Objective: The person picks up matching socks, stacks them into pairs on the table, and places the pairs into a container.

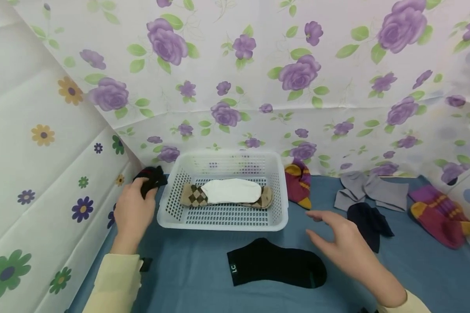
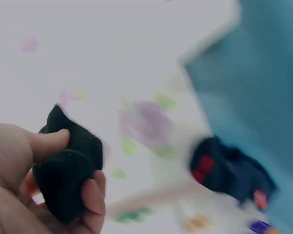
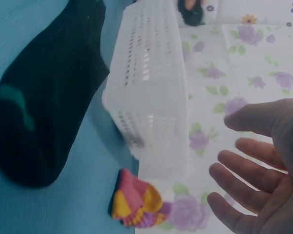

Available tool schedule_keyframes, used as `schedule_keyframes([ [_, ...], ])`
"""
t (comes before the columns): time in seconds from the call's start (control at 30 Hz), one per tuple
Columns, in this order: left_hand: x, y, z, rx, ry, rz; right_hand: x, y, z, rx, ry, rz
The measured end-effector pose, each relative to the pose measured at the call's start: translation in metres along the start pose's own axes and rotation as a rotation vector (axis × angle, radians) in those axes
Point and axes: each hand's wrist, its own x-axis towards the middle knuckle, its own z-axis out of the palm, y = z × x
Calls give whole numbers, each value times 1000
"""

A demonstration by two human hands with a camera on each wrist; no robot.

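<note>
Head: left grip (image 1: 135, 208) holds sock (image 1: 152, 184), apparently.

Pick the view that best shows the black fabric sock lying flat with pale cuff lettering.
Head: it shows the whole flat black fabric sock, uncovered, pale cuff lettering included. The right wrist view is closer and shows the green toe patch, but crops the cuff end. The left wrist view doesn't show it.

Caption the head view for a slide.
Left hand gripping a dark sock, right hand empty near a flat black sock, a white sock in the basket.
</note>
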Motion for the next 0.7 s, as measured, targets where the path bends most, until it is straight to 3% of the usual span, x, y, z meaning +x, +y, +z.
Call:
schedule_keyframes([
  [0.07, -9, 22, -4, -82, 54, 102, 2, -6, 0, 36, 33, -2],
  [0.17, -27, 57, 0, -238, 54, 277, 6, -18, 2, 95, 45, 6],
  [0.27, -50, 88, 13, -342, -28, 408, 10, -29, 6, 162, 8, 30],
  [0.43, -90, 126, 43, -420, -197, 522, 13, -41, 17, 274, -131, 80],
  [0.57, -111, 144, 60, -446, -326, 610, 14, -45, 22, 345, -199, 62],
  [0.7, -118, 154, 68, -413, -427, 706, 14, -44, 23, 386, -164, 27],
])
